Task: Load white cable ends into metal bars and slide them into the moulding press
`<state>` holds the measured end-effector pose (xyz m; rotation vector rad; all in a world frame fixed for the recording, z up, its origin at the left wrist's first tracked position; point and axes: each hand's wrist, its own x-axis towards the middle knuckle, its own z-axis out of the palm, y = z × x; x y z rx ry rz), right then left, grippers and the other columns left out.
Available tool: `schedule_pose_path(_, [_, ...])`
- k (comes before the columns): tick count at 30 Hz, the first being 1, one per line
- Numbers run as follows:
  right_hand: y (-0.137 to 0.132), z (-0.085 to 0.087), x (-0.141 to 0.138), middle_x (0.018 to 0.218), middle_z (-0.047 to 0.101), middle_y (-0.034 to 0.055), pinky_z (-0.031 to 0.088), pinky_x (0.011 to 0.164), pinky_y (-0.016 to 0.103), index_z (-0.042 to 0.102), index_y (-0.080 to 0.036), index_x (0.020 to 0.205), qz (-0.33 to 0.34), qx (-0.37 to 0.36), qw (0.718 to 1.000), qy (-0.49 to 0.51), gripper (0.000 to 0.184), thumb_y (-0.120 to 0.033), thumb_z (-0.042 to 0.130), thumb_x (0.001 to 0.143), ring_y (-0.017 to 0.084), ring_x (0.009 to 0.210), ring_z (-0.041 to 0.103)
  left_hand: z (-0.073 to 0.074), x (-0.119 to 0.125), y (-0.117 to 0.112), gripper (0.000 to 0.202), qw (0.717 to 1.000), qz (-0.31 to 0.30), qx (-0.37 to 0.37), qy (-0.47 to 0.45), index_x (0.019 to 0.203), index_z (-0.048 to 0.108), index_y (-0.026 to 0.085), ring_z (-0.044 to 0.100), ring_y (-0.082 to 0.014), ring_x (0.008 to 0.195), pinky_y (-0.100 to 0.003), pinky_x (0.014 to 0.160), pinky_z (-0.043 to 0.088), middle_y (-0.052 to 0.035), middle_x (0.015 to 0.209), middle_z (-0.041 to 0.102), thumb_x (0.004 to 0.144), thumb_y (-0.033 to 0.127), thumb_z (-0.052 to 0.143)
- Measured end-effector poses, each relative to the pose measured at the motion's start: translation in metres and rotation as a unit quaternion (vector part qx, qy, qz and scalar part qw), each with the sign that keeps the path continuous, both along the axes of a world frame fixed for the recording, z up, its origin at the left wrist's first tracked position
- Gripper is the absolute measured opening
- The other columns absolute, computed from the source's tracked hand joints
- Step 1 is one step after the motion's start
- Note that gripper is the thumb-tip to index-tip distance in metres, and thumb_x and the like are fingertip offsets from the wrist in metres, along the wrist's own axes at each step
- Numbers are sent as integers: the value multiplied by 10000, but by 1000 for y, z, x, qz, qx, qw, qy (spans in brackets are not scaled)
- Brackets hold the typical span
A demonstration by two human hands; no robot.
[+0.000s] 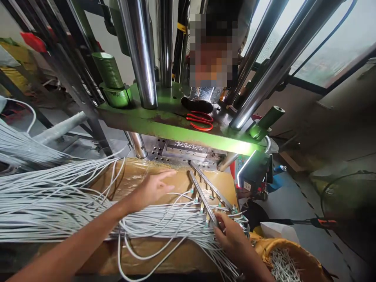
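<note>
Head camera: A worker's right hand (230, 233) grips the near end of a slim metal bar (203, 197), thumb and fingers clamped on it, above a brown work surface (138, 174) with a glossy covering. The bar slants away from the hand toward a green press (173, 131), small connectors (201, 209) with green parts set along its side. A second metal bar (212, 186) runs roughly parallel just beyond it, on the side nearer the press, with more such pieces between the two. The left hand (151, 190) is stretched out over the surface, its fingers extended and loosely apart, well to the left of the bars.

Thick bundles of white cables (73, 219) sweep in from the left, pass beneath the left forearm and reach the bars; a few strands loop down over the near part of the surface. Behind the bars, a metal mold (186, 150) sits on the press bed, beneath the green plate. Red-handled scissors (200, 120) lie on top of that plate, among upright steel columns (141, 58). At lower right, a yellow bag (264, 248) holds a heap of short white pieces (283, 262).
</note>
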<state>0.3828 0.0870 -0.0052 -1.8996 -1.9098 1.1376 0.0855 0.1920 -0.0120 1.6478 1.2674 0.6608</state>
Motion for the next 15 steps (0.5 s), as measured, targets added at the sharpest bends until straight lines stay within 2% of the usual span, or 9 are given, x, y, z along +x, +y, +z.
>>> schedule_pose_path(2, [3,-3,2,1138,672,94,429,960,359,559,-172,1233,-25,0,997,68,457,-176,473,784,230,1070,597,-10,28,-1,619,999,-35,12,21,1372,484,213,615,-294,1108,-409,931,537,-93,1493,395,812,447,609])
schedule_pose_path(4, [5,-3,2,1277,613,104,358,1066,399,529,-169,1300,-50,7,993,103,553,-193,538,747,253,1220,520,-18,46,5,688,997,-49,39,40,1410,438,208,487,-321,1272,-421,1017,478,-97,1509,366,788,424,639])
schedule_pose_path(6, [7,-2,1,1342,575,102,318,1108,415,527,-171,1323,-65,12,990,126,600,-234,606,732,267,1283,473,-23,55,11,768,995,-65,56,55,1437,396,220,329,-325,1385,-456,1116,362,-95,1532,322,751,409,685])
schedule_pose_path(8, [10,1,0,1345,578,103,327,1107,421,536,-164,1324,-68,12,987,142,611,-269,646,732,274,1275,487,-26,58,15,812,995,-62,57,54,1446,376,226,262,-321,1415,-476,1139,314,-99,1557,256,727,397,712])
schedule_pose_path(9, [13,3,1,1351,574,107,329,1109,424,540,-157,1323,-69,12,987,147,613,-273,657,732,277,1275,489,-27,57,16,828,996,-58,46,39,1449,370,219,272,-321,1412,-472,1125,339,-109,1564,232,719,394,721])
schedule_pose_path(12, [27,8,3,1365,561,112,332,1112,424,545,-144,1322,-39,7,986,165,637,-260,697,715,282,1281,486,-29,45,16,827,998,-39,1,-48,1441,378,201,448,-312,1309,-427,1030,467,-136,1568,210,719,402,728])
schedule_pose_path(13, [35,9,3,1361,566,106,339,1109,418,549,-151,1320,-23,8,985,172,640,-253,711,709,280,1276,491,-30,40,17,794,997,-30,8,-66,1424,408,209,491,-301,1272,-414,1015,484,-129,1565,219,723,402,728])
schedule_pose_path(15, [57,10,2,1323,601,87,377,1083,404,568,-184,1306,10,25,984,174,626,-234,730,703,270,1235,529,-30,29,23,682,996,5,70,-54,1355,504,237,499,-288,1263,-399,1018,484,-97,1541,278,731,401,726])
